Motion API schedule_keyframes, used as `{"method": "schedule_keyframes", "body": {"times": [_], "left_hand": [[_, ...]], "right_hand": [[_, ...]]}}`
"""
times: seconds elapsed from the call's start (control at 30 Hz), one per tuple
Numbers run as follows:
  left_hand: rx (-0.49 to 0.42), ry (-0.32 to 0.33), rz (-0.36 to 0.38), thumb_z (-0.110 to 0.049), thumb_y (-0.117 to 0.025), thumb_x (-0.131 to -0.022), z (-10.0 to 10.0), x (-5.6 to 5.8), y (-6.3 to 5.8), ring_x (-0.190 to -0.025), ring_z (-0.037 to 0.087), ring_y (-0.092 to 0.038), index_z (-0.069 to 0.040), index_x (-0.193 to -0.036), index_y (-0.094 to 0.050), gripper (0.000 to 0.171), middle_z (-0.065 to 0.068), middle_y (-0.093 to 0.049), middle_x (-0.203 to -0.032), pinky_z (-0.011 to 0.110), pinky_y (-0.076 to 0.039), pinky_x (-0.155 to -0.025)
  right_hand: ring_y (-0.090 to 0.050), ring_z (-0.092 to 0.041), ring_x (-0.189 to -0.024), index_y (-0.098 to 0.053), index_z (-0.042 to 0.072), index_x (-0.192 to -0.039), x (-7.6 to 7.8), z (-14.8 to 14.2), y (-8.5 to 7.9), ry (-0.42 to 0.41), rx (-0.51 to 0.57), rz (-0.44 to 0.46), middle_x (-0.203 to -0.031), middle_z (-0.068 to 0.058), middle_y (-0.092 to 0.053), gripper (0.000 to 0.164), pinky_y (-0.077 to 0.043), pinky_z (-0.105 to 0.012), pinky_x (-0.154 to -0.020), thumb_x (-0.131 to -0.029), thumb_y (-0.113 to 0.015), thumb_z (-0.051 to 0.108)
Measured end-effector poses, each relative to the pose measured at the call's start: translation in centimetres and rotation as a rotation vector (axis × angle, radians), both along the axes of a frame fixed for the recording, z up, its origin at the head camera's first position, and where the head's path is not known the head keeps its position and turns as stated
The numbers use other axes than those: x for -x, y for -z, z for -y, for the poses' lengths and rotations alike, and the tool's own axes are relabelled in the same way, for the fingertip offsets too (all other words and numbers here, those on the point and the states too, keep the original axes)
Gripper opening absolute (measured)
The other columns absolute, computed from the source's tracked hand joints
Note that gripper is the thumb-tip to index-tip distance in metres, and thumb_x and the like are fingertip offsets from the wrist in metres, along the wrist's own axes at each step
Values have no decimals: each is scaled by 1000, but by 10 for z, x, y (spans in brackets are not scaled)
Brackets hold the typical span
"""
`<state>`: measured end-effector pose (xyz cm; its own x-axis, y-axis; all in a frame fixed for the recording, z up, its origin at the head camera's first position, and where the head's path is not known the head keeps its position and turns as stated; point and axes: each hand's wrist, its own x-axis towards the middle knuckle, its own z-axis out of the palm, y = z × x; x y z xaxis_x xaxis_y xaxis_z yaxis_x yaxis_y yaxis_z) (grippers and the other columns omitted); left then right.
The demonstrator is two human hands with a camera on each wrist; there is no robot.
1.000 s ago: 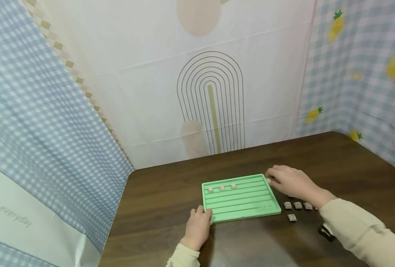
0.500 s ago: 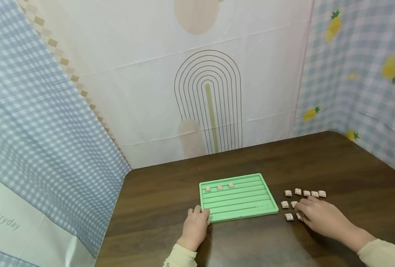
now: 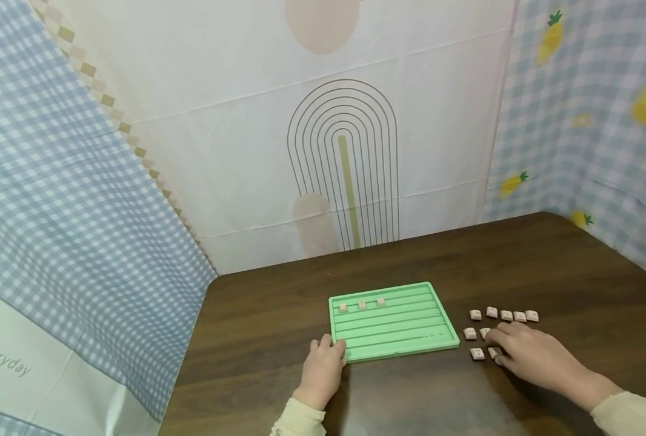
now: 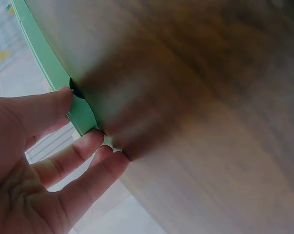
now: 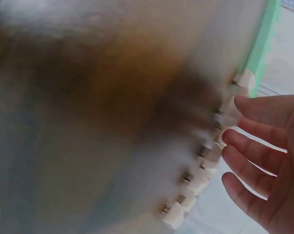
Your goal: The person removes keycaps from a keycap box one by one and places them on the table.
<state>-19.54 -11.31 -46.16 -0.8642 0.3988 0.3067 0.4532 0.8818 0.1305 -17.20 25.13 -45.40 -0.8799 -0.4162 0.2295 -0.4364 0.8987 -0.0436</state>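
Observation:
A shallow green tray (image 3: 394, 330) with raised ridges lies on the dark wooden table, and three small off-white keycaps (image 3: 362, 304) sit along its back ridge. My left hand (image 3: 321, 370) holds the tray's near left corner. In the left wrist view, the thumb is on the tray's front wall (image 4: 44, 53) and the fingers reach round the corner. To the right of the tray, my right hand (image 3: 536, 354) is low over loose keycaps (image 3: 477, 353), its fingers loosely bent. Thumb and index tips are beside a partly covered keycap (image 3: 493, 352); no grip on it shows.
Several keycaps (image 3: 506, 315) lie in rough rows right of the tray, a few partly covered by my right hand. A printed white cloth (image 3: 246, 181) hangs behind the table (image 3: 268, 327), with checked curtains (image 3: 590, 151) at both sides.
My right hand has come from the tray's back right corner down to the loose keycaps and has barely moved in the last half second. The left hand stays at the tray corner.

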Motion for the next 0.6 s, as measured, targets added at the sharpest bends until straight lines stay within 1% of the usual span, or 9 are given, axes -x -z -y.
{"method": "schedule_keyframes", "body": {"times": [0.07, 0.17, 0.2, 0.27, 0.33, 0.43, 0.53, 0.6], "left_hand": [[-2, -1, -5, -12, -71, -74, 0, 0, 0, -64, 23, -44, -10, -70, -51, 21, 10, -53, -76, 27, -46, -49], [-1, -3, -15, -12, -72, -74, 1, 0, 0, -64, 23, -44, -10, -69, -50, 22, 10, -53, -75, 27, -46, -49], [4, -5, -19, -13, -72, -73, 1, 0, 0, -64, 23, -44, -10, -69, -50, 22, 9, -53, -75, 27, -46, -49], [10, -8, -21, -13, -72, -73, 1, -1, 0, -64, 23, -44, -10, -70, -50, 22, 10, -53, -75, 27, -46, -49], [20, -12, -22, -14, -72, -73, 1, -1, 0, -65, 23, -45, -10, -70, -50, 22, 10, -53, -76, 27, -46, -50], [27, -17, -18, -14, -71, -74, 1, -1, -1, -65, 24, -45, -10, -71, -50, 22, 10, -53, -77, 27, -47, -49], [24, -17, -19, -14, -72, -73, 0, -1, 0, -65, 24, -45, -10, -70, -50, 22, 10, -54, -77, 27, -47, -49], [28, -15, -24, -14, -72, -73, -2, -1, 0, -65, 23, -46, -10, -70, -51, 22, 10, -54, -77, 27, -47, -50]], "right_hand": [[-59, -20, -79, -65, 18, -90, 3, 1, -6, 12, 26, 53, -89, 2, -63, 21, -52, -38, -60, -72, -73, 24], [-58, -18, -77, -65, 17, -92, 10, 7, -20, 22, 56, 97, -90, 0, -64, 20, -50, -35, -56, -75, -71, 25], [-58, -18, -76, -65, 17, -93, 13, 12, -25, 25, 61, 101, -90, 0, -64, 20, -49, -34, -54, -76, -70, 24], [-57, -19, -75, -65, 16, -94, 22, 23, -35, 11, 65, 75, -90, -1, -64, 20, -48, -32, -52, -76, -70, 23], [-58, -22, -78, -65, 14, -96, 33, 39, -44, 0, 57, 46, -90, -3, -65, 23, -49, -34, -53, -76, -70, 23], [-59, -25, -82, -65, 11, -98, 53, 68, -53, -29, 35, 50, -93, -6, -66, 24, -51, -37, -56, -77, -69, 21], [-59, -27, -85, -65, 9, -101, 73, 99, -55, -42, 7, 112, -95, -9, -66, 24, -52, -39, -60, -79, -68, 20], [-59, -28, -86, -64, 8, -103, 85, 116, -52, -42, -9, 151, -97, -11, -66, 26, -53, -41, -64, -80, -67, 20]]}}
